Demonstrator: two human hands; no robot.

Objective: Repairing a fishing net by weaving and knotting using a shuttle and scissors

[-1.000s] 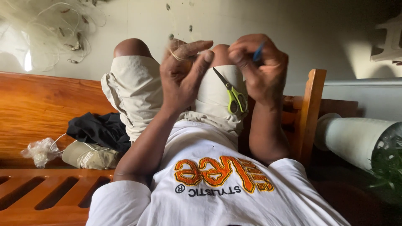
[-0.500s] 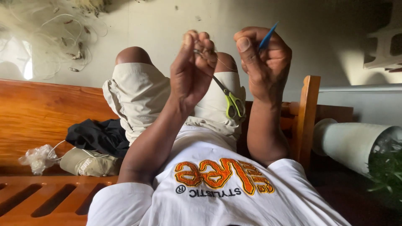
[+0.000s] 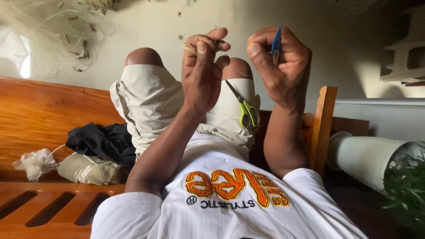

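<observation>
My left hand [image 3: 202, 75] is raised in front of my knees, its thumb and fingers pinching a thin pale line [image 3: 190, 48] at the fingertips. My right hand [image 3: 281, 66] is held up beside it, a little apart, closed on a small blue tool [image 3: 276, 43] whose tip sticks up above the fingers. A pair of scissors with yellow-green handles [image 3: 244, 108] lies on my right thigh, on the beige shorts [image 3: 150, 102], just below both hands.
I recline on a wooden bench [image 3: 40, 115]. A black cloth [image 3: 102, 140], a beige cap [image 3: 86, 169] and a crumpled plastic bag [image 3: 33, 163] lie at the left. Fishing net [image 3: 62, 35] hangs top left. A white cylinder [image 3: 372, 155] and a green plant [image 3: 407, 186] are at the right.
Both hands have risen slightly and drawn apart. My left hand turned its back toward me and closed its fingertips on the line. The scissors stayed on the thigh.
</observation>
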